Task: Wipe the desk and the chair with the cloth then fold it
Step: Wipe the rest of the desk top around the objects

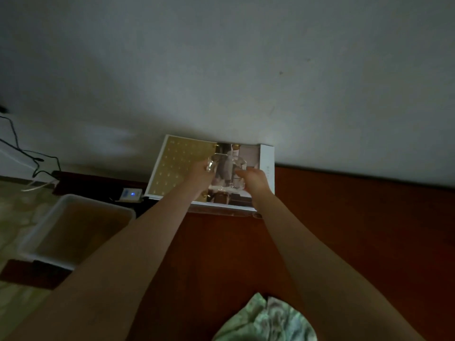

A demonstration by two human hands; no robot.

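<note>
Reddish-brown wooden surface [344, 230], butted against a pale wall [246, 70]. At its far edge, touching the wall, lies a flat white box [177, 168] with a gold dotted panel and a photograph on top. Green patterned fabric [266, 321] shows at the near edge; contact with the surface cannot be confirmed.

The desk [357, 230] lies open right of the box [179, 163]; a bin [81, 230] flanks its left edge.
</note>
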